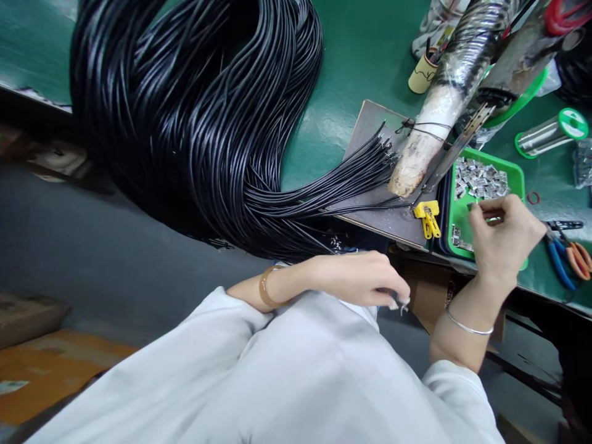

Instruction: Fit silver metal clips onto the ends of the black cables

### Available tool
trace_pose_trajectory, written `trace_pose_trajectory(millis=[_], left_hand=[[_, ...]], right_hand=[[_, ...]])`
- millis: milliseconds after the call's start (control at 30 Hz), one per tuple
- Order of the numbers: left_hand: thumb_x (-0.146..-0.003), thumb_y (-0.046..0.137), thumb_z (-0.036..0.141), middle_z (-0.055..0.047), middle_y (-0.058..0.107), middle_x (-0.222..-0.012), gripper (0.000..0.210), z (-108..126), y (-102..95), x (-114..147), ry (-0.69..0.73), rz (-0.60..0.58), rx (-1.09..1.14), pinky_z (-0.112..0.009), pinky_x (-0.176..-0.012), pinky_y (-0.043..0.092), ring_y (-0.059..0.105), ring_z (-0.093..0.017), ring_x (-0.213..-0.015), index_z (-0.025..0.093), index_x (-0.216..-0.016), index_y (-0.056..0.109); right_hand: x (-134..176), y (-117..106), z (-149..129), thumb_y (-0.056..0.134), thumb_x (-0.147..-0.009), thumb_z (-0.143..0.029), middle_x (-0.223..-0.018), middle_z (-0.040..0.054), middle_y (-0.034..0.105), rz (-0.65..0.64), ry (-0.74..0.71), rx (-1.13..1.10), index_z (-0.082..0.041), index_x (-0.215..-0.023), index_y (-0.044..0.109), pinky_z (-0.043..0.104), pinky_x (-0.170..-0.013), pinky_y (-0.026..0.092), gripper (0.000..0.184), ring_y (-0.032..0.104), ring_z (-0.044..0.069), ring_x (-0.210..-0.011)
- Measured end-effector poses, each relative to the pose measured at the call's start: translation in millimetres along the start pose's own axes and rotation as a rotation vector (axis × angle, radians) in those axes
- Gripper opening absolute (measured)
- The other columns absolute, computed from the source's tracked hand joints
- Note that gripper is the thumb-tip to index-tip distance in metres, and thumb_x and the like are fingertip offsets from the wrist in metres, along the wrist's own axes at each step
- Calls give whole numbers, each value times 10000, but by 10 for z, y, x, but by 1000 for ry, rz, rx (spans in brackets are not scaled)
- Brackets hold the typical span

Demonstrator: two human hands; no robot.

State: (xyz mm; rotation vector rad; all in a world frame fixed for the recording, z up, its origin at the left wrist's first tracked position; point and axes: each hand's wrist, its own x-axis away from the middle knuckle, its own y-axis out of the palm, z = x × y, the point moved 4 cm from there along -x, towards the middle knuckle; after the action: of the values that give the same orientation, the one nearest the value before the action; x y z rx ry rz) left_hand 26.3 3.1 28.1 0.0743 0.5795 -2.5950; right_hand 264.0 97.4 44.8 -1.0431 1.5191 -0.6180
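Past the counter's (345, 52) near edge, the left hand (367, 280), if slack, could drop its pinched silvery piece (404, 306); the right hand's (504, 237) grip is unclear

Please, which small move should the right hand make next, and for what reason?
Probably the right hand should dip to the small metal parts and pick one, since it is at the green tray, close to them. Whether its grip already holds something is unclear.
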Motion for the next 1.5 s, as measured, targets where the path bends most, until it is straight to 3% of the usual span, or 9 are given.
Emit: trace_pose_trajectory(millis=[67,200,267,400,633,967,1233,1333,1500], left_hand=[[-888,564,149,-6,678,-687,143,-85,29,-66,-28,57,231,-200,-618,419,576,-80,-600,149,-894,707],[-875,626,288,43,536,-565,170,-425,-124,-21,-271,761,647,-178,-510,369,484,-51,-490,118,-882,630],[-852,668,312,52,539,-556,204,-477,-177,17,-256,913,724,-171,-509,370,479,-42,-482,120,-886,605],[-793,753,346,53,555,-560,280,-441,-242,16,-213,920,789,-169,-508,386,486,-32,-475,129,-817,577],[-733,806,258,28,600,-660,223,-395,-226,-34,-150,891,721,-159,-552,439,522,-38,-567,118,-789,643],[-934,591,228,-59,722,-823,165,-272,-225,31,-7,910,-217,-237,-747,486,611,-103,-733,132,-903,720],[-886,656,425,44,538,-554,302,-355,-162,-11,-211,789,717,-174,-481,354,447,-35,-460,131,-843,605],[-826,719,355,48,513,-583,247,-393,-231,10,-229,869,760,-176,-487,320,413,-24,-490,118,-848,651],[-751,758,280,57,447,-563,190,-429,-257,-14,-238,904,712,-178,-490,276,347,-22,-512,116,-755,661]], right_hand=[[87,-138,-185,700,-786,-233,-762,4,692,83,85,-227,-205,-778,646,295,-609,485,61,605,132,-592],[373,-270,-680,797,-736,-222,-792,30,706,107,216,-737,-193,-744,591,307,-588,596,208,707,174,-639],[504,-260,-891,786,-752,-185,-838,34,723,138,201,-763,-195,-769,621,315,-648,615,167,723,176,-734],[631,-94,-1112,717,-832,-193,-955,32,732,77,86,-717,-225,-874,704,347,-732,623,55,719,182,-892],[648,90,-1086,709,-838,-174,-975,22,732,-66,152,-946,-234,-885,738,263,-706,612,81,704,140,-911],[660,0,-1075,698,-823,-156,-1026,38,730,-42,67,-773,-228,-881,718,381,-840,637,94,721,184,-947],[670,20,-1148,695,-841,-175,-979,21,734,57,67,-773,-242,-883,715,395,-826,627,82,718,192,-953],[680,-33,-1117,629,-888,-170,-1007,22,740,147,54,-783,-262,-987,709,401,-801,631,157,727,197,-947],[718,-95,-1172,572,-905,-153,-1016,24,763,197,-155,-778,-269,-1042,663,398,-782,630,201,747,204,-930]])
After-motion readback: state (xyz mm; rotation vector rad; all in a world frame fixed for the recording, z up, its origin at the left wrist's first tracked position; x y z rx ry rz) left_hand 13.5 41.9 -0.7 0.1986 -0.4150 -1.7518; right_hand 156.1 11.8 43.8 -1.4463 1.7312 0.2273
